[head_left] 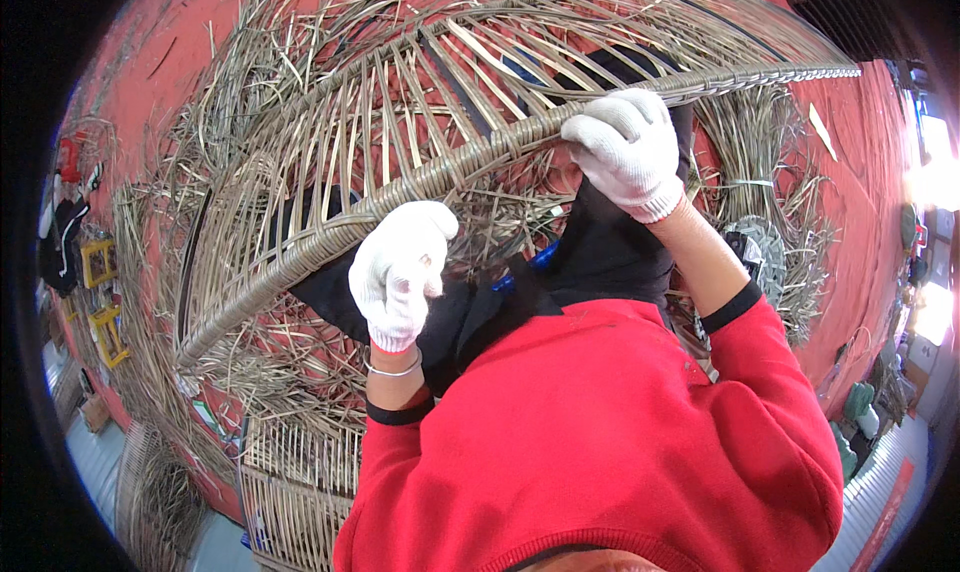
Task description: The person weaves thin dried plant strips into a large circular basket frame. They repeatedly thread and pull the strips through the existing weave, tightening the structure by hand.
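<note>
A large curved wicker panel [460, 168] of slender ribs lies slanted across my lap, its thick wrapped rim running from lower left to upper right. My right hand [628, 152], in a white knit glove, has its fingers curled over that rim, right of the middle. Further left, my gloved left hand [398, 275] is at the near side of the rim with its fingers bent inward. What these fingers pinch, if anything, is hidden. Dark trousers show through and below the ribs.
Loose dry strips [270, 82] are scattered over the red floor [855, 202]. A tied bundle of strips [750, 157] lies at the right, beside a shoe [762, 254]. Another slatted wicker piece [300, 487] sits at lower left. Yellow plastic frames [104, 297] stand at the far left.
</note>
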A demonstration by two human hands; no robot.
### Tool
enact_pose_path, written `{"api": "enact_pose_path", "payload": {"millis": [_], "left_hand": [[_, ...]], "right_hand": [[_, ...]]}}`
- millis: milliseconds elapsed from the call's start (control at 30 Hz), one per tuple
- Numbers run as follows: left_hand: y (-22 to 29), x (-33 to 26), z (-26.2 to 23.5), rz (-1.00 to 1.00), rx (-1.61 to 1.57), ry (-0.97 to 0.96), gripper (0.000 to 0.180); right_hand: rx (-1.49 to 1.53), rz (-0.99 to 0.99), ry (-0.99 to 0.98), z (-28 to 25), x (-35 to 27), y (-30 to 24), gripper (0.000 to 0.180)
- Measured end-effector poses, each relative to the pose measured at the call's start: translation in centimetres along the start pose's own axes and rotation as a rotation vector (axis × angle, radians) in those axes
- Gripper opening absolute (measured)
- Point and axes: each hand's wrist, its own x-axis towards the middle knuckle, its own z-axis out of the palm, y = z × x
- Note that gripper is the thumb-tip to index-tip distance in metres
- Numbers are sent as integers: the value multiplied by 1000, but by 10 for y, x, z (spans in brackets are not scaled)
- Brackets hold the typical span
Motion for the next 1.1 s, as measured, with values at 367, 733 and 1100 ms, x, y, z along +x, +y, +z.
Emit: {"api": "enact_pose_path", "payload": {"millis": [367, 733, 1100], "left_hand": [[-8, -4, 2, 63, -51, 20, 59], [-8, 0, 4, 20, -264, -16, 40], [78, 10, -129, 416, 1402, 297, 24]], "right_hand": [[99, 31, -1, -9, 13, -24, 34], [127, -49, -63, 15, 27, -48, 30], [326, -63, -105, 9, 61, -86, 49]]}}
